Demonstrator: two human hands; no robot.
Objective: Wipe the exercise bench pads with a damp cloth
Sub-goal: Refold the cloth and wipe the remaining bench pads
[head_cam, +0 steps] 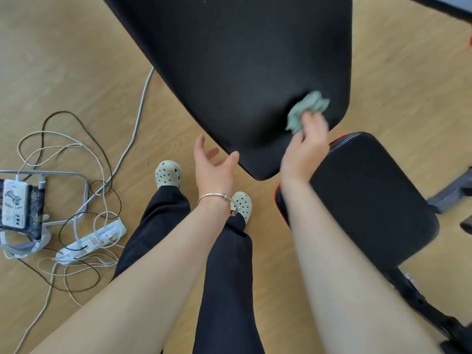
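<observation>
One hand, the right hand (305, 146), is clamping the crumpled green cloth (306, 111) on the backrest pad (242, 60) at its 5 o'clock corner, while the left hand (212, 164) is hovering spread-fingered at 7 o'clock, so firm overlapping strokes are probably serving best.

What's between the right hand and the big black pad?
A crumpled green cloth, held by the right hand against the pad, in the head view.
</observation>
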